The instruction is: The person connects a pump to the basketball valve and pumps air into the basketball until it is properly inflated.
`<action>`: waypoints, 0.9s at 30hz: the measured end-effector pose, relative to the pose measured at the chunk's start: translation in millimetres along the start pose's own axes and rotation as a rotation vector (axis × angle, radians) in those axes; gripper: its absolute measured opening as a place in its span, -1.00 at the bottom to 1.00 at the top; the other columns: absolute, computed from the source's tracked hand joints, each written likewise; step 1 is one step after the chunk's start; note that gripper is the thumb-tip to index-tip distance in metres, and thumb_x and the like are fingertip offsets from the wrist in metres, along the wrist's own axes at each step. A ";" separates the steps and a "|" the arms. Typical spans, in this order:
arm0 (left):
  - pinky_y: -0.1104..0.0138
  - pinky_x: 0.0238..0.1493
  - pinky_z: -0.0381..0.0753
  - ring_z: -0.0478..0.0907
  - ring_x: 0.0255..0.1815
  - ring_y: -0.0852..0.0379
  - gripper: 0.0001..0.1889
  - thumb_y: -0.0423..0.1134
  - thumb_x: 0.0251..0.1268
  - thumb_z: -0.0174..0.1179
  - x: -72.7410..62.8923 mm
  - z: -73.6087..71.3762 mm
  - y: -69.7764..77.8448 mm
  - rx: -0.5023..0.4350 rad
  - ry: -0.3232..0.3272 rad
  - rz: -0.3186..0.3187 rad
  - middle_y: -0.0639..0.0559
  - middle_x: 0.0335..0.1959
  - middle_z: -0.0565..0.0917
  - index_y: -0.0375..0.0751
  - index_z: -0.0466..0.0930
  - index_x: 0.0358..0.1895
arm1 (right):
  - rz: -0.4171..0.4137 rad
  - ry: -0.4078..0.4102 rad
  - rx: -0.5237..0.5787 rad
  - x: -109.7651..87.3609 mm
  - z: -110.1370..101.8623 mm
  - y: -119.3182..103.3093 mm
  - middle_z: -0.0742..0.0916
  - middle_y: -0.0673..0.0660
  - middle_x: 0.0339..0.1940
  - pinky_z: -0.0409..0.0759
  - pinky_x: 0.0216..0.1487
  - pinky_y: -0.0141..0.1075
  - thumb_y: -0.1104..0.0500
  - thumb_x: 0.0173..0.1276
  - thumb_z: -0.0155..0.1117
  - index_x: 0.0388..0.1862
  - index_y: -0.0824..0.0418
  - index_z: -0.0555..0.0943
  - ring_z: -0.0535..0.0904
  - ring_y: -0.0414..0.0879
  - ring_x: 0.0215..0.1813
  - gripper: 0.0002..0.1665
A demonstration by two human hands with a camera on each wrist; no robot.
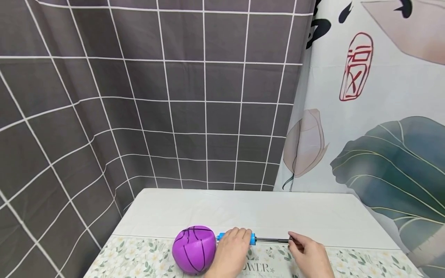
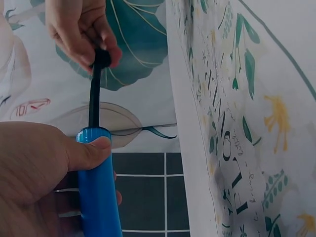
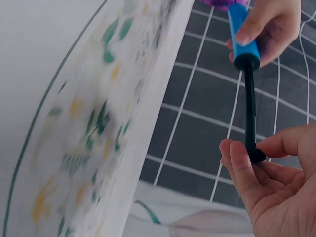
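Note:
A purple ball (image 1: pixel 194 250) with black lines, dented at its top, sits at the left of my hands. My left hand (image 1: pixel 231 251) grips the blue barrel of a hand pump (image 2: pixel 98 192), its thumb laid along the barrel near the rim. The pump's left end meets the ball's side in the head view. From the barrel a long black rod (image 1: pixel 272 240) sticks out to the right. My right hand (image 1: pixel 310 255) pinches the small black knob (image 3: pixel 256 156) at the rod's end between thumb and fingers. The ball's edge also shows at the top of the right wrist view.
The table (image 1: pixel 243 208) has a plain white back strip and a floral cloth (image 1: pixel 139 256) in front. A dark grey curtain with white grid lines (image 1: pixel 222 116) hangs behind and at the left. A white curtain with leaf prints (image 1: pixel 389 162) hangs at the right.

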State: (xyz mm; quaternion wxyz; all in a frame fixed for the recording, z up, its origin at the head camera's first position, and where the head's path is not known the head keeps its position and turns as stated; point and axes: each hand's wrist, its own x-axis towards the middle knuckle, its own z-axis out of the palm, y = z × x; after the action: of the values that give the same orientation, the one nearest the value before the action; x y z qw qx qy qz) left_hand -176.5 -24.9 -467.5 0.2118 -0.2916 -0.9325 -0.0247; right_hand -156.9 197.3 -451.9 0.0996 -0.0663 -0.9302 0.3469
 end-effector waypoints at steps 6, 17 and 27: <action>0.29 0.11 0.65 0.60 -0.07 0.17 -0.62 -0.22 0.23 0.39 1.0 -1.6 1.6 0.002 0.002 0.015 0.05 -0.09 0.71 -0.20 0.64 0.11 | -0.079 0.029 -0.003 -3.9 14.8 -17.7 0.81 0.09 -0.35 0.65 -0.43 -0.39 0.30 0.33 0.32 0.01 0.42 0.72 0.66 -0.21 -0.42 -0.69; 0.34 0.05 0.66 0.60 -0.11 0.20 -0.66 -0.11 0.26 0.40 1.2 -3.1 4.3 0.028 0.025 0.035 0.10 -0.14 0.70 -0.13 0.66 0.05 | -0.144 -0.040 0.031 -6.7 32.8 -35.0 0.79 0.05 -0.34 0.65 -0.43 -0.41 0.27 0.30 0.40 -0.01 0.38 0.74 0.65 -0.24 -0.43 -0.70; 0.32 0.12 0.64 0.62 -0.03 0.20 -0.62 -0.13 0.25 0.41 -1.9 -1.8 1.0 -0.026 0.005 0.005 0.11 -0.08 0.70 -0.11 0.63 0.11 | -0.110 -0.056 0.068 -3.4 24.1 -22.9 0.81 0.07 -0.32 0.69 -0.38 -0.41 0.30 0.29 0.38 -0.01 0.38 0.74 0.68 -0.23 -0.40 -0.70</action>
State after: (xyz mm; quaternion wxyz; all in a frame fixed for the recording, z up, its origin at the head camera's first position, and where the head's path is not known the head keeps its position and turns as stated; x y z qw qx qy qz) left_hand -173.9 -25.4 -466.7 0.2106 -0.2966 -0.9307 -0.0372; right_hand -160.4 164.2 -455.1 0.0947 -0.0019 -0.9226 0.3740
